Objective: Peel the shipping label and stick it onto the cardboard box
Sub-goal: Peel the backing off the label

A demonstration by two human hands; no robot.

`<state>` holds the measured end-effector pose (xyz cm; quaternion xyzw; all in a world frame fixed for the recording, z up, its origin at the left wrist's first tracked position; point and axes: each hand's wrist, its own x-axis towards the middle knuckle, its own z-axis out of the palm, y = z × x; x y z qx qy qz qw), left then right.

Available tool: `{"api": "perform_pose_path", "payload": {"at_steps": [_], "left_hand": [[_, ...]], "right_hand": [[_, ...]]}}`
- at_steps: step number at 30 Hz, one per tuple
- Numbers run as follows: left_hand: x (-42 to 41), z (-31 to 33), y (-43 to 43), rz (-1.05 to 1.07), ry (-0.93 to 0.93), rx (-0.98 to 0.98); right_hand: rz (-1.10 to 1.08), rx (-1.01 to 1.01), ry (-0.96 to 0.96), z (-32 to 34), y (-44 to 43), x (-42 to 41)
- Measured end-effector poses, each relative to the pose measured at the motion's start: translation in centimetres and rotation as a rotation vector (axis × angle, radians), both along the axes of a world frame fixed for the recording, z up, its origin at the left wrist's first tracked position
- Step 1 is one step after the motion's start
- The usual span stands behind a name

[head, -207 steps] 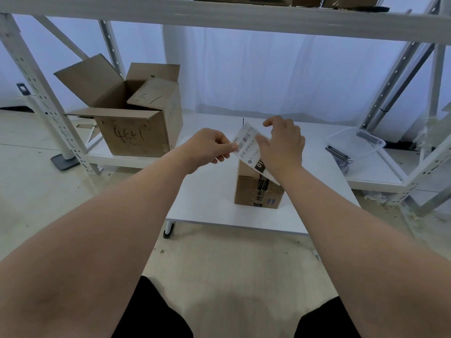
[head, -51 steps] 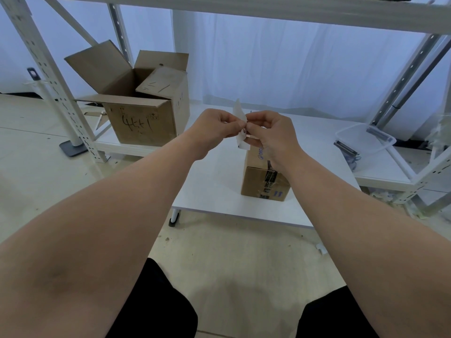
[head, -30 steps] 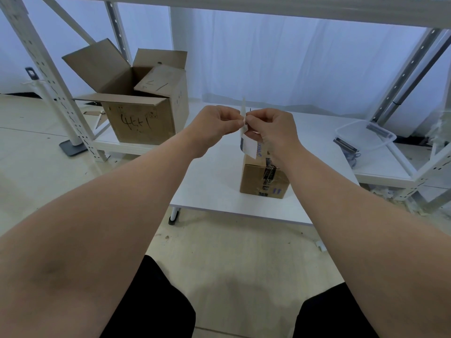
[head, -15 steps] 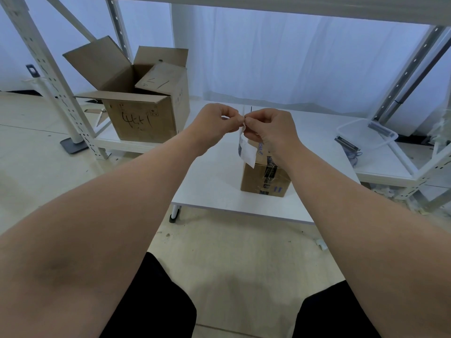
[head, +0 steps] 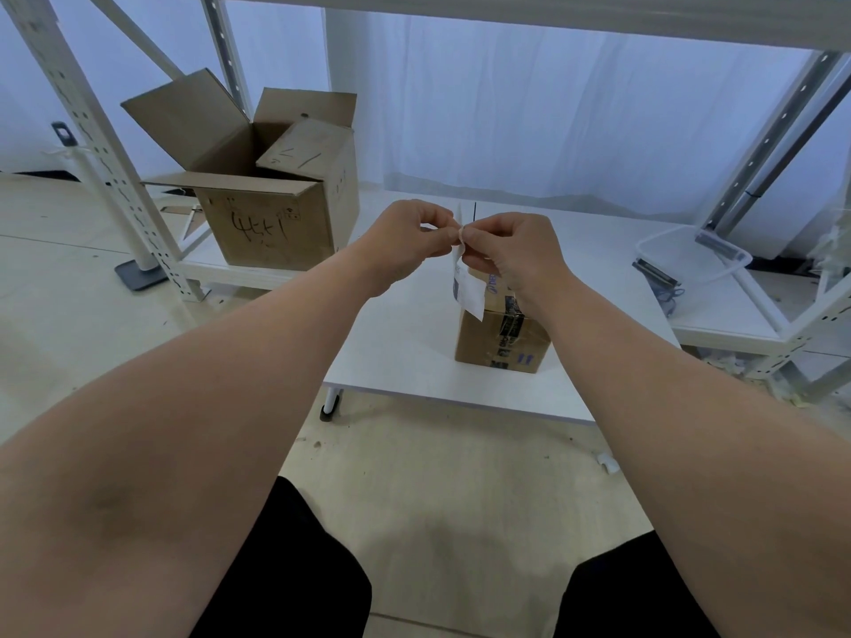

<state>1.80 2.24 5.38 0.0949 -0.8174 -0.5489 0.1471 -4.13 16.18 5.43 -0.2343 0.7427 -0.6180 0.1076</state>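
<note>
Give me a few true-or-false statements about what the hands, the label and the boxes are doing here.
1. The left hand and the right hand both pinch the shipping label near its top. True.
2. The label lies stuck flat on the small cardboard box. False: it hangs from the fingers, above the box.
3. The small cardboard box stands on the white table. True.
4. The large box on the left is closed. False: its flaps stand open.
</note>
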Motion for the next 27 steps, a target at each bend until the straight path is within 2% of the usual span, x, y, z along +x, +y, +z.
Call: {"api": "perform_pose_path", "payload": {"at_steps": [15,27], "left_hand": [[-0.02,-0.08,0.04,0.042,0.037,-0.012],[0.01,0.11,0.49,0.021,0.05,-0.13]], "right_hand": [[0.014,0.005,-0.015,0.08,0.14,0.19],[-0.01,-0.001,-0.017,-0.21,0.02,-0.08]]}}
